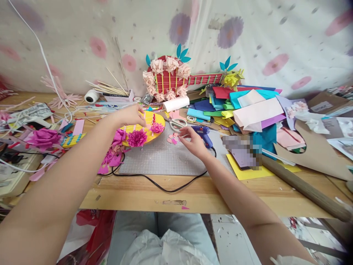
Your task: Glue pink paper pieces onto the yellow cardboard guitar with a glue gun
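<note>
Along the near edge of the grey gridded cutting mat (162, 162): one thin black cable (171, 191), looped across the bare wood. On the mat, past its middle: small loose pink paper pieces (173, 139), flat. Just beside them, over the mat: the right hand (195, 142), thumb and fingers apart, nothing visibly held. Over the mat's left side: one rounded yellow board (147, 130), dressed with ruffled magenta paper flowers (137, 138). Handling, by my judgement: light, fairly stiff in the board, not slippery; flowers soft, easily crushed. Best hold: the bare yellow rim, clear of the petals. Relation to grip: board directly under the left hand (134, 116), whose fingers point down at its far part; from where I stand, whether they pinch it or merely touch it cannot be told. Right hand apart from the board. Toward the mat's far side: white-handled scissors (178, 125); right of these, one blue-purple glue gun (204, 135). Well beyond the mat: one red guitar-shaped piece (168, 79), trimmed with pale pink paper roses.
</note>
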A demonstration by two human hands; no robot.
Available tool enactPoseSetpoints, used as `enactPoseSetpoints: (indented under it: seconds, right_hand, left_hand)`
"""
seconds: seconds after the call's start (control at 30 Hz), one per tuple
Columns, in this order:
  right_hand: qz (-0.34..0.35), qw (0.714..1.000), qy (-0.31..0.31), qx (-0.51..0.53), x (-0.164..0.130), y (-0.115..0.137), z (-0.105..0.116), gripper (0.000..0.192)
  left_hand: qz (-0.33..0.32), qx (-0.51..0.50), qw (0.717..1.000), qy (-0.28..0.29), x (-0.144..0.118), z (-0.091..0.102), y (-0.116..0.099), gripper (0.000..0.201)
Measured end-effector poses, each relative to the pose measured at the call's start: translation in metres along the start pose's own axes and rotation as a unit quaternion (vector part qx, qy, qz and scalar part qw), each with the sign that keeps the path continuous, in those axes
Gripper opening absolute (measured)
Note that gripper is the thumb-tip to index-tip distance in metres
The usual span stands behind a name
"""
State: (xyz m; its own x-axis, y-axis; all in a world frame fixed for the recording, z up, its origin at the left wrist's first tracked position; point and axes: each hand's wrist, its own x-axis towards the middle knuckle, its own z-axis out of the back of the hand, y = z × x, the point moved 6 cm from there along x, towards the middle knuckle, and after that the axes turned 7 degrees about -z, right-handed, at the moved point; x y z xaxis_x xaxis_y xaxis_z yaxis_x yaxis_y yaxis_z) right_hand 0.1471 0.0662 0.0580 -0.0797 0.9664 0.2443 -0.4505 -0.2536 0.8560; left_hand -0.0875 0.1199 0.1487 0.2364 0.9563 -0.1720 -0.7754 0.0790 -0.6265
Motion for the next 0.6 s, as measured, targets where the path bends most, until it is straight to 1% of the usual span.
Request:
enactPoseSetpoints:
  seconds: [0.07, 0.1, 0.13, 0.17, 0.2, 0.27, 0.3, 0.33, 0.37, 0.4, 0.47, 0.53, 0.6]
  right_hand:
    - [-0.022, 0.999, 0.009, -0.032, -0.003, -0.013, 0.003, 0.019]
    - [-0.034, 0.998, 0.013, -0.051, -0.004, -0.019, 0.004, 0.018]
    - [-0.045, 0.996, 0.016, -0.072, -0.005, -0.024, 0.005, 0.017]
    - [-0.053, 0.994, 0.017, -0.095, -0.006, -0.029, 0.006, 0.017]
    - [-0.058, 0.991, 0.016, -0.119, -0.006, -0.032, 0.006, 0.019]
    - [-0.057, 0.984, 0.002, -0.167, -0.007, -0.036, 0.006, 0.022]
    - [-0.055, 0.981, -0.006, -0.187, -0.007, -0.037, 0.006, 0.023]
    - [-0.051, 0.978, -0.014, -0.203, -0.007, -0.037, 0.005, 0.023]
    - [-0.047, 0.975, -0.018, -0.216, -0.007, -0.037, 0.003, 0.023]
    - [-0.042, 0.973, -0.02, -0.225, -0.007, -0.036, 0.002, 0.023]
    - [-0.025, 0.971, -0.018, -0.237, -0.006, -0.034, -0.003, 0.023]
    - [-0.002, 0.967, -0.017, -0.253, -0.006, -0.031, -0.007, 0.023]
    - [0.011, 0.96, -0.017, -0.279, -0.005, -0.028, -0.011, 0.022]
  left_hand:
    - [-0.042, -0.055, 0.998, -0.011, -0.009, 0.006, -0.017, 0.058]
    - [-0.054, -0.074, 0.996, -0.023, -0.013, 0.004, -0.025, 0.057]
    - [-0.061, -0.082, 0.994, -0.027, -0.016, -0.003, -0.032, 0.055]
    - [-0.066, -0.084, 0.994, -0.02, -0.019, -0.017, -0.038, 0.054]
    - [-0.074, -0.087, 0.993, -0.002, -0.02, -0.036, -0.043, 0.054]
    - [-0.093, -0.105, 0.989, 0.041, -0.02, -0.082, -0.048, 0.056]
    - [-0.102, -0.116, 0.987, 0.053, -0.018, -0.105, -0.046, 0.056]
    - [-0.109, -0.114, 0.986, 0.055, -0.015, -0.125, -0.043, 0.054]
    - [-0.107, -0.101, 0.988, 0.048, -0.012, -0.142, -0.037, 0.051]
    - [-0.095, -0.088, 0.991, 0.029, -0.008, -0.155, -0.029, 0.048]
    - [-0.065, -0.078, 0.994, -0.028, -0.001, -0.168, -0.012, 0.041]
    - [-0.058, -0.082, 0.993, -0.07, 0.002, -0.172, 0.0, 0.034]
    - [-0.068, -0.085, 0.988, -0.106, 0.004, -0.172, 0.005, 0.03]
